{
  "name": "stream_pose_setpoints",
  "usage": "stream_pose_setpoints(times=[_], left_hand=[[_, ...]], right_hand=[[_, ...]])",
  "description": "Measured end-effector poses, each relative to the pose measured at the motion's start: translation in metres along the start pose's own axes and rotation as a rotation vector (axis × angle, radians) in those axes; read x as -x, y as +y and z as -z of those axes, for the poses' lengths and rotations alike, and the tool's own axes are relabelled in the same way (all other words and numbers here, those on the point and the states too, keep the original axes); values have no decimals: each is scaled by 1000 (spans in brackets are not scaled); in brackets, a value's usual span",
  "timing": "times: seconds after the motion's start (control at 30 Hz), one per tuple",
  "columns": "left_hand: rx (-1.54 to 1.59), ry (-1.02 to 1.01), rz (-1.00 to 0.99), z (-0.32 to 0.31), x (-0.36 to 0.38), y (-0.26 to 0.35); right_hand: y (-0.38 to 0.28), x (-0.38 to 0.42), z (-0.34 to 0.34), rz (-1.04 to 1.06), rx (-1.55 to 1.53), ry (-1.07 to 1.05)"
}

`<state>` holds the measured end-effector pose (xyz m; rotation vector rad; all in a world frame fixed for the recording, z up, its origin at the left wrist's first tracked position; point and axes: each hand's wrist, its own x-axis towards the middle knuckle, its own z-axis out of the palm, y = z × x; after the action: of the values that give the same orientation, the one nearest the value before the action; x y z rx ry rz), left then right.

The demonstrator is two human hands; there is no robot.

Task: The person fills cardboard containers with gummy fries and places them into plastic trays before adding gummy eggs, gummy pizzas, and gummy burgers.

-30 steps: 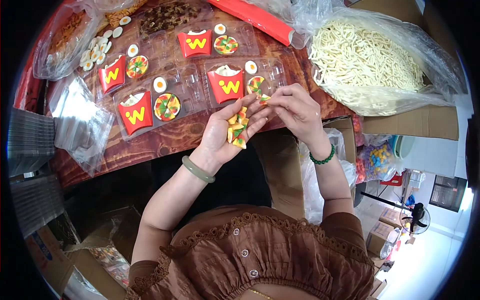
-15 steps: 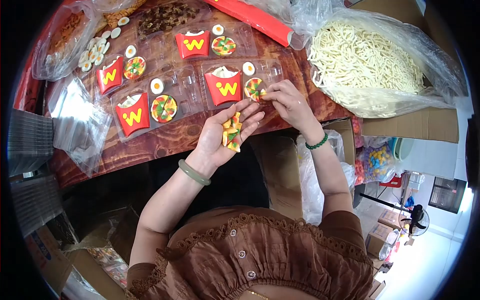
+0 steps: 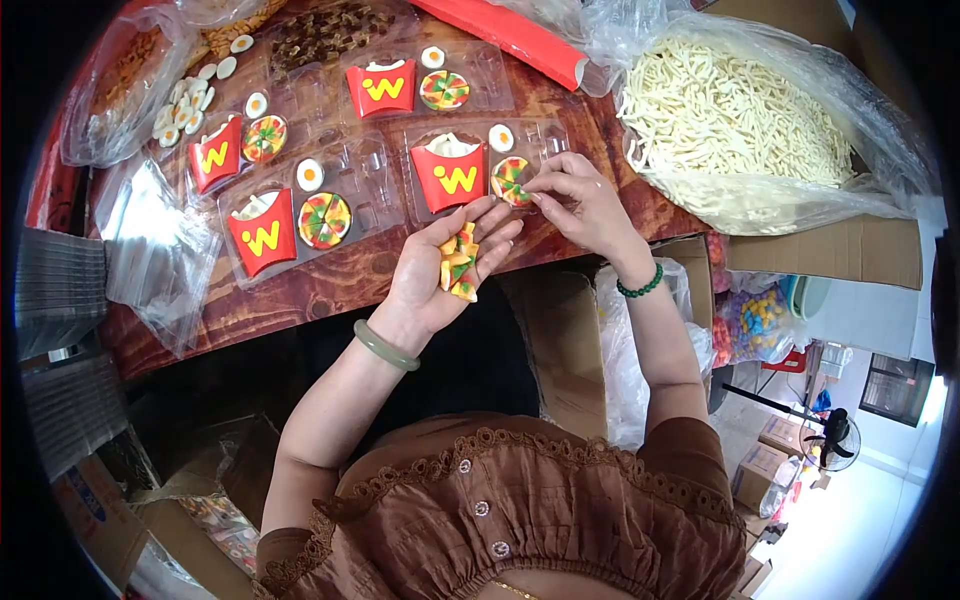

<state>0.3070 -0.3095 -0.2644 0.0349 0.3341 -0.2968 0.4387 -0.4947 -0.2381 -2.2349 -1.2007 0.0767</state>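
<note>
Palm up and cupped, my left hand point(image 3: 430, 262) cradles several small pizza-slice candies point(image 3: 459, 262), yellow with red and green. My right hand point(image 3: 585, 208) has thumb and fingertips pinched together at the right edge of a round pizza candy point(image 3: 511, 181); whether a slice is between them is hidden. That pizza lies in a clear plastic tray point(image 3: 548, 135). Beside it in the same tray are a red carton of white sticks point(image 3: 448, 178) with a yellow W and a fried-egg candy point(image 3: 501, 137).
Three similar trays hold a red carton point(image 3: 263, 236), an egg and a pizza point(image 3: 324, 220) each. Loose egg candies point(image 3: 183, 108) and brown pieces point(image 3: 325, 38) lie at the back. A plastic-lined box of white sticks point(image 3: 735, 115) stands right. Clear bags point(image 3: 160, 245) lie left.
The slice in my right fingertips has gone into the right side of the round pizza, which looks fuller now. My right hand has shifted slightly; my left hand stays almost still.
</note>
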Motion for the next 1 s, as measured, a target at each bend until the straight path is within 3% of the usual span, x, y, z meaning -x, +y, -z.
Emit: stream_pose_setpoints(times=[0.17, 0.27, 0.33, 0.53, 0.6, 0.67, 0.8, 0.93, 1.0], left_hand=[[-10, -6, -9, -2, 0, 0], [-18, -38, -11, -7, -1, 1], [-23, -62, -1, -7, -3, -2], [-159, 21, 16, -23, -5, -8], [-136, -114, 41, -17, -4, -4], [-161, -75, 37, -17, -3, 1], [-148, -25, 33, -13, -3, 4], [-108, -15, 17, -9, -5, 4], [-103, -5, 14, -9, -5, 4]], right_hand=[[2, -2, 0, 46, -27, -26], [-14, -1, 3, -59, -192, 54], [-37, -5, 7, -100, -418, -36], [-48, -16, 12, 13, -354, -164], [-45, -15, 12, 59, -362, -173], [-45, -8, 12, -176, -758, -47], [-15, -13, 10, -428, -759, 10], [-5, -16, 6, -478, -552, -8], [-6, -16, -6, -498, -502, 141]])
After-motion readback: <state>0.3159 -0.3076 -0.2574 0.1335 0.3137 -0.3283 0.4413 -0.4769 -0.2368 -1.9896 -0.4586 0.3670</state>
